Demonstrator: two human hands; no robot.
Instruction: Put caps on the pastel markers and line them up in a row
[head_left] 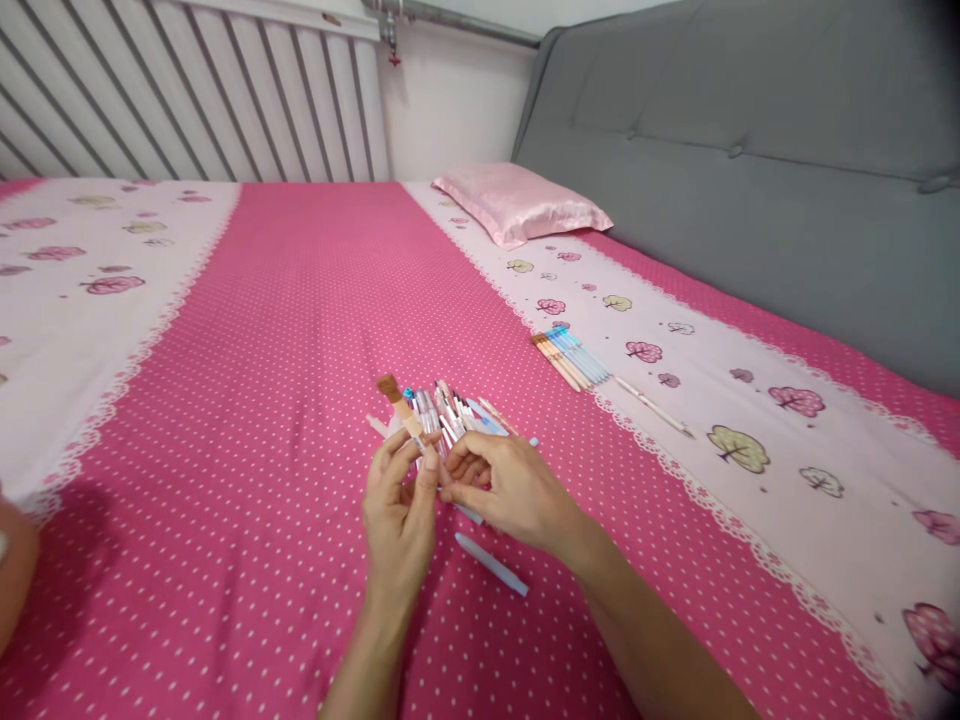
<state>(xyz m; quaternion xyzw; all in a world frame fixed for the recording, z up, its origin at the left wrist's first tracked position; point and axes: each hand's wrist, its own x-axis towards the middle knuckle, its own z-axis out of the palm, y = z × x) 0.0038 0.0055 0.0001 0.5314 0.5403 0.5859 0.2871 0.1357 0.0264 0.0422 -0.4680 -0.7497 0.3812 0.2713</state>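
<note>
Kinda cute peach pen (406,412) with chunky brown top (388,387), near frame center. Slants lengthwise down to lower right, aiming brown top upper left. Clamped in fingers of left hand (399,503); can't tell if pinched by curled right hand (516,490) too.

No legible text, number or brand anywhere in view. Pen with brown top (407,415) in the left hand (399,500): possibly faint marks along its barrel, too small to read. Heap of pens (430,412) and row of pens (576,358): any print on barrels lost at this size. Bedspread (300,300): tree motifs and dots, no lettering made out.
</note>
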